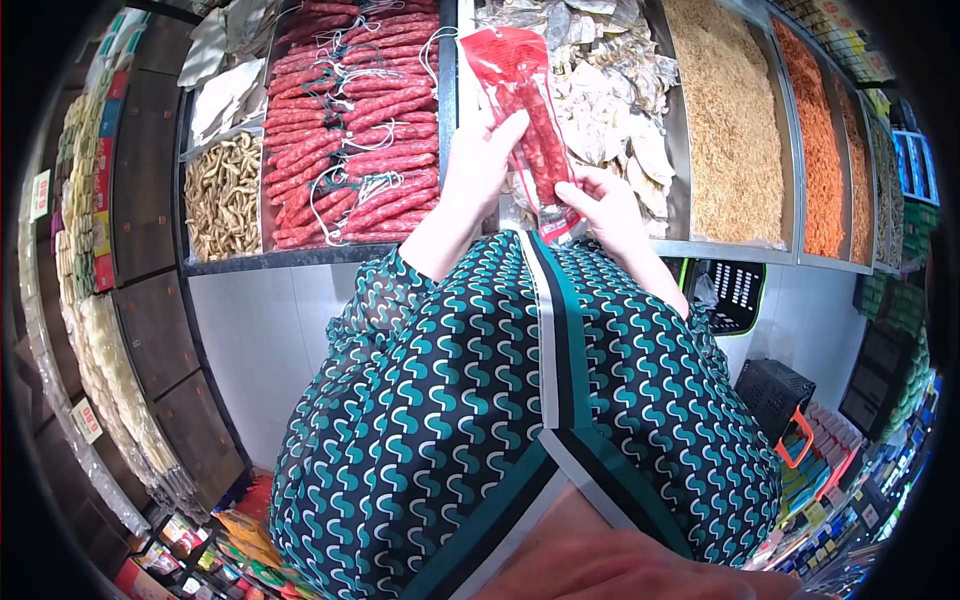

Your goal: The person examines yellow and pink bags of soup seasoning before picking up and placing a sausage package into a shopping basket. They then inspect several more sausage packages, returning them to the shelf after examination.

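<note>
A clear and red plastic packet of sausages (541,140) is held up in front of my chest, tilted slightly. My left hand (482,160) grips its left edge, thumb laid over the front. Lower on the right side, my right hand (608,205) pinches the packet near its bottom end, with thumb on the front. The fingers behind the packet are mostly hidden. Left of my hands, loose red sausages (350,130) tied with white and green string lie in rows in a bin. Pale dried fish (640,130) fill the bin behind and to the right of the packet.
Farther right are bins of tan dried shrimp (725,120) and orange dried goods (808,140). Small brown dried pieces (222,195) fill a bin at the left. A black basket (728,295) sits below the counter's right part. Packaged goods (90,330) line the left shelf.
</note>
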Demonstrator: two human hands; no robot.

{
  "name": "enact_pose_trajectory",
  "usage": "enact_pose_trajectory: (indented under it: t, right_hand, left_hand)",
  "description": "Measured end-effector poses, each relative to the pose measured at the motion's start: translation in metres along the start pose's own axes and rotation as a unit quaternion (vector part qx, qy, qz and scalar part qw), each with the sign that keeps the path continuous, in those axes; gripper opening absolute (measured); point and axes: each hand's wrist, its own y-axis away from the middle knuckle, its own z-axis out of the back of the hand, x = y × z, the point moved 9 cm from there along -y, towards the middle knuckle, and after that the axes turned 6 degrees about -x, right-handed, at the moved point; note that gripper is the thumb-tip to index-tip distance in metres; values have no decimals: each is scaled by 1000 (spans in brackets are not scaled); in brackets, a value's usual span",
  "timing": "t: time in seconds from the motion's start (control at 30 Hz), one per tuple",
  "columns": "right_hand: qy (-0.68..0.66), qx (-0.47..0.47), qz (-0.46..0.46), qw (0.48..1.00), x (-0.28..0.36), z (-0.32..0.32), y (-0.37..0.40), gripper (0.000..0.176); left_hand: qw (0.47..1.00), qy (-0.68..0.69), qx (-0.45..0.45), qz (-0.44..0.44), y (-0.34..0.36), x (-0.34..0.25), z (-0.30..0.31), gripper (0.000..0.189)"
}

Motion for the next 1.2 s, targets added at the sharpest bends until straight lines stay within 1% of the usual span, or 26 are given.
enact_pose_trajectory:
  t: [0.07, 0.13, 0.2, 0.27, 0.4, 0.47, 0.5, 0.57, 0.67, 0.7, 0.77, 0.87, 1.0, 1.2]
  right_hand:
    - [-4, 0, -1, 1000, 0, 0, 1, 25]
    - [-4, 3, -18, 1000, -5, 0, 1, 27]
    - [-5, 2, -15, 1000, -6, 0, 1, 27]
    - [-6, 2, -13, 1000, -6, 0, 1, 27]
    - [-3, -1, -4, 1000, -4, 0, 2, 26]
    - [-1, -5, 7, 1000, -5, 0, 2, 25]
    - [-3, -5, 9, 1000, -5, 0, 2, 24]
    - [-4, -6, 12, 1000, -5, 1, 2, 24]
    - [-3, -4, 2, 1000, -6, 0, 2, 23]
    - [-1, -5, 5, 1000, -6, 1, 2, 23]
    - [1, -6, 7, 1000, -5, 1, 2, 23]
    - [7, 3, -13, 1000, -8, 1, 3, 26]
    - [18, 6, -13, 1000, -8, 1, 3, 27]
    - [3, 8, -23, 1000, -7, 0, 3, 27]
  left_hand:
    - [997, 75, 3, -13, 1, -6, -2, 24]
    - [997, 72, 1, -19, 0, -6, -1, 23]
    - [997, 69, -2, -25, 1, -8, 0, 23]
    - [997, 83, 3, -9, 2, -6, -1, 22]
    - [997, 71, 12, -8, 3, -4, 0, 23]
    - [993, 115, 29, 15, 7, -4, -5, 24]
    - [993, 114, 29, 15, 6, -3, -5, 24]
    - [997, 65, 28, -16, 5, -4, -3, 23]
    - [996, 85, 21, -18, 7, -8, -5, 23]
    - [996, 85, 21, -18, 7, -8, -5, 23]
    - [994, 110, -6, 21, 5, -1, 0, 23]
    - [992, 127, 8, 3, 5, -5, -2, 23]
    - [988, 151, 12, 16, 7, -4, -4, 22]
    - [994, 111, 3, 11, 3, 3, 2, 23]
